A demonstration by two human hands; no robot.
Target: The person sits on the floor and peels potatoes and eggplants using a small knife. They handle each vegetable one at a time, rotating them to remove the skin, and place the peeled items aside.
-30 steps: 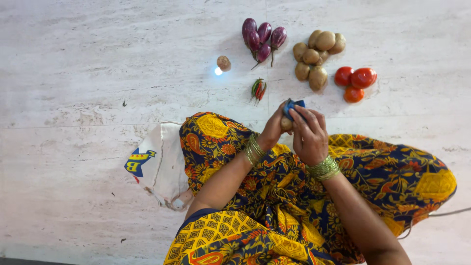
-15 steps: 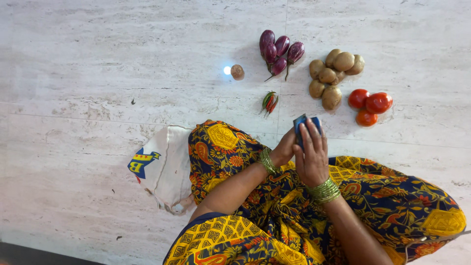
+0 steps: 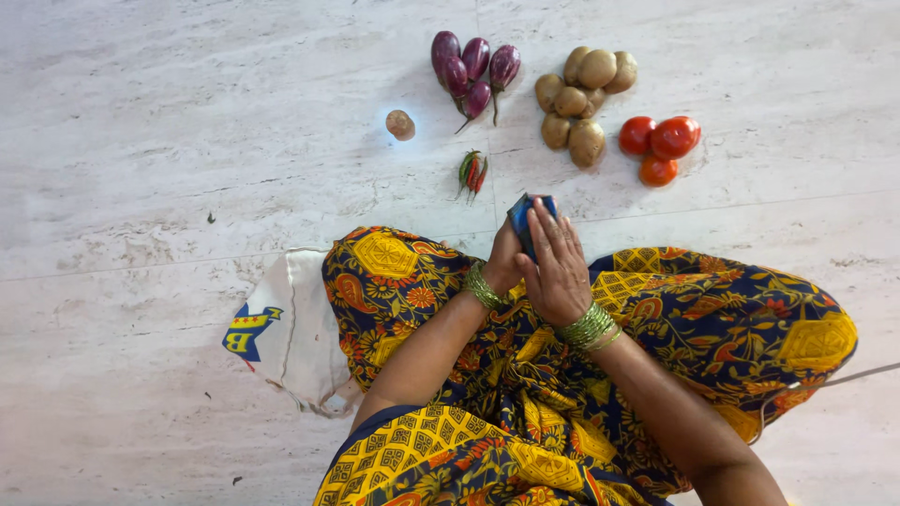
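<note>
A person sits cross-legged on a pale marble floor (image 3: pixel 187 122), wrapped in a navy, yellow and orange patterned cloth (image 3: pixel 712 319), both hands raised together above the lap. The right hand (image 3: pixel 555 272) lies over a small dark blue object (image 3: pixel 521 214), its fingers (image 3: pixel 553 230) stretched flat along the object's top and side; the left hand (image 3: pixel 502 264) cups the same object from beneath, its fingers mostly hidden behind the right hand, so how tightly they close cannot be told. What the blue object is cannot be made out. Green bangles (image 3: pixel 589 328) ring the right wrist, and a matching set circles the left wrist.

Just beyond the fingers, on the floor, lie a few red and green chillies (image 3: pixel 472 173). Farther out from the fingers sits a cluster of purple aubergines (image 3: pixel 473 70), and to the right of these a heap of brown potatoes (image 3: pixel 581 98). Right of the potatoes, well apart from the hands, rest three red tomatoes (image 3: pixel 661 145). A single small brown bulb, perhaps an onion (image 3: pixel 400 124), sits alone to the left of the chillies, beside a bright spot of light on the stone.

Left of the left elbow, a white cloth bag (image 3: pixel 300 328) with a blue and yellow print lies flat on the floor, partly tucked under the patterned cloth.
</note>
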